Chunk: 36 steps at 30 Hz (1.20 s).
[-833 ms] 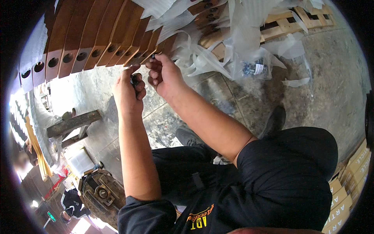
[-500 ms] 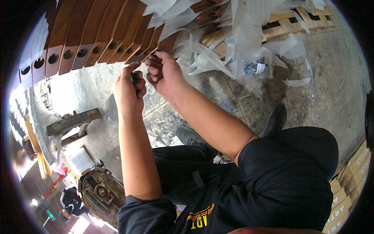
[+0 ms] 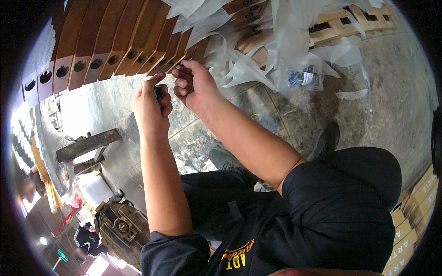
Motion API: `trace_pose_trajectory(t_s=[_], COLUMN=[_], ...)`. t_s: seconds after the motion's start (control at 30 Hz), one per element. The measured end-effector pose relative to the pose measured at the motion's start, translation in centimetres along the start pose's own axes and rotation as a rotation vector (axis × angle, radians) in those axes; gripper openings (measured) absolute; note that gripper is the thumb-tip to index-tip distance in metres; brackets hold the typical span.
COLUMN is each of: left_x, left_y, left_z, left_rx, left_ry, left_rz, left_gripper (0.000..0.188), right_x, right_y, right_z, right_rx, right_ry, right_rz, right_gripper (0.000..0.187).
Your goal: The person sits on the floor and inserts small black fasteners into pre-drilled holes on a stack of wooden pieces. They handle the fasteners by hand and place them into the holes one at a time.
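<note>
A row of brown wooden pieces (image 3: 133, 34), each with a round hole near its lower end, runs along the upper left. My left hand (image 3: 152, 106) is raised just below them, its lower fingers curled round small black pieces (image 3: 159, 94) whose kind I cannot make out. Its thumb and forefinger point up toward the wood ends. Close on its right, my right hand (image 3: 198, 87) has thumb and forefinger pinched at the end of one wooden piece, the other fingers curled. Something small and dark shows at that pinch, mostly hidden.
White foam wrapping (image 3: 294, 27) hangs beside the wood, near a clear bag of small dark parts (image 3: 299, 79) and a wooden pallet (image 3: 340, 27). A low bench (image 3: 87, 145) and a dark round machine part (image 3: 122, 225) stand left; cartons (image 3: 405, 234) lie lower right. Another person (image 3: 85, 239) is at far lower left.
Both hands stay almost in place at the wood ends, still closed. The view has shifted very slightly.
</note>
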State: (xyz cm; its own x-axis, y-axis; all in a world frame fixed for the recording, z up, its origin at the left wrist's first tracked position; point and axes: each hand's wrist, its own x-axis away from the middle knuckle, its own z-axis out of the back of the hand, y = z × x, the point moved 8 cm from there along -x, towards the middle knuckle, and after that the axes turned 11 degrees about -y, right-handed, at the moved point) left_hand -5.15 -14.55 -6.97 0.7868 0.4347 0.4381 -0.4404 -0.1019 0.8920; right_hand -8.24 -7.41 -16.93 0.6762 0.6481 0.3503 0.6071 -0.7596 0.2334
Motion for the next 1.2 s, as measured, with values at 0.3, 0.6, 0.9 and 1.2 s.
trace_pose_trajectory(t_s=[0.3,0.6,0.9,1.2], left_x=[-0.7,-1.1,-0.4,0.1], left_y=[-1.0,-0.9,-0.2,0.1], left_z=[0.3,0.7,0.1,0.0], left_rx=[0.174,0.627,0.770,0.772], left_ry=[-0.104,-0.302,-0.374,-0.339], left_rz=[0.080,0.060,0.050,0.028], left_gripper=[0.030,0.026,0.033,0.032], right_x=[-0.2,-0.1,-0.2,0.5], right_y=[-0.2,0.8,0.6,0.8], right_z=[0.0,-0.7,-0.7,-0.9], right_rx=[-0.014,-0.107,-0.099,-0.062], right_ry=[-0.013,-0.055,-0.094,-0.028], right_rz=[-0.004,-0.032,-0.016,-0.041], right_gripper=[0.028,0.029,0.030,0.031])
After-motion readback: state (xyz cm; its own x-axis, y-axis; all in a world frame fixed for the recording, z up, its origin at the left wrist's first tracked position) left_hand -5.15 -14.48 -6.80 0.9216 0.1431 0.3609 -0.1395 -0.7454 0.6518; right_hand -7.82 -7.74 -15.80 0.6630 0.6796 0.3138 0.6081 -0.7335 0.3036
